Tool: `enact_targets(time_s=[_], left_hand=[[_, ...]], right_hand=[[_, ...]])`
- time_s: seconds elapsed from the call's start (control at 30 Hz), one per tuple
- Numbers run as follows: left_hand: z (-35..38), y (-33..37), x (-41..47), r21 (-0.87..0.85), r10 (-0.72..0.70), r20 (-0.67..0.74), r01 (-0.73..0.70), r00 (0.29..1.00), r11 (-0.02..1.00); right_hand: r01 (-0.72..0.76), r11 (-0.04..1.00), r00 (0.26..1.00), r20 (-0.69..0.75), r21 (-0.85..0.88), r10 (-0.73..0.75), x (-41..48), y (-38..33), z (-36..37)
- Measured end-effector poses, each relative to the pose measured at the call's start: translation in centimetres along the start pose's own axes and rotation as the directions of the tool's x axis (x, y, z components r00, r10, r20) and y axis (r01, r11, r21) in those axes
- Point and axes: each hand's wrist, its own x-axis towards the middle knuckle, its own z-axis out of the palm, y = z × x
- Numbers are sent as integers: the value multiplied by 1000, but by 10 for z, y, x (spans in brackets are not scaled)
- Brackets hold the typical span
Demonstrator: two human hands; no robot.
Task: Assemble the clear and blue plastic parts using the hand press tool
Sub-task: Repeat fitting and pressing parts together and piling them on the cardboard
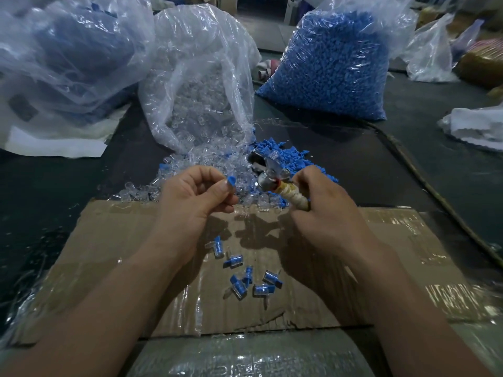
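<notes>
One blue-capped clear part (230, 183) is pinched in the left hand (190, 197), just beside the hand press tool (268, 172), whose handle the right hand (324, 210) grips with curled fingers. Several joined pieces (239, 287) lie mid-cardboard (122, 240). Loose heaps (206, 161) and full bags (332, 66) beyond its far edge suggest most work remains.

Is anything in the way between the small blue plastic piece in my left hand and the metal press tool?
Nothing visible: only an open gap separates the blue plastic piece from the metal press tool.
</notes>
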Motion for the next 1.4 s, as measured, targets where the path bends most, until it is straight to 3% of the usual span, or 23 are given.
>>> enact_targets(time_s=[0.27, 0.57, 1.4], left_hand=[[5, 5, -6, 157, 79, -8, -77, 997, 985], [7, 4, -6, 199, 119, -18, -113, 993, 974], [7, 5, -7, 250, 131, -76, -109, 988, 962]], right_hand=[[63, 997, 996, 63, -48, -60, -1, -6, 9], [83, 995, 987, 141, -50, -75, -2, -9, 10], [121, 991, 992, 40, -58, -119, 2, -6, 17]])
